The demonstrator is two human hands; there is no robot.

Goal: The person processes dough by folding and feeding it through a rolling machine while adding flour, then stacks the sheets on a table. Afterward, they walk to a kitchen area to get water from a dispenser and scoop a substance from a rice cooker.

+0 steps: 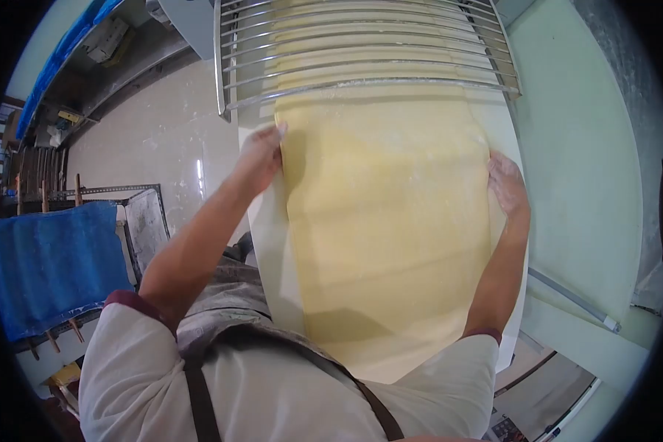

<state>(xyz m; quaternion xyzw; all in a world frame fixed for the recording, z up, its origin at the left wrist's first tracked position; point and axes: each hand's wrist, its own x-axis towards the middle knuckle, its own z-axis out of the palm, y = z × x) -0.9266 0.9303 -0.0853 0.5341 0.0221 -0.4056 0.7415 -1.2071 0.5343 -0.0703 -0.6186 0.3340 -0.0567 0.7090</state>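
A wide sheet of pale yellow dough lies on a white surface and runs up beneath a metal bar guard. White flour marks show on its upper part. At the sheet's left edge, just below the guard, my left hand pinches the dough between thumb and fingers. On the opposite edge, slightly lower, my right hand has its fingers curled against the dough, with the fingertips partly hidden at the edge.
A blue cloth hangs over a rack at the left. Pale green panels stand at the right, with a grey bar near the lower right. Shelving with blue plastic is at the upper left.
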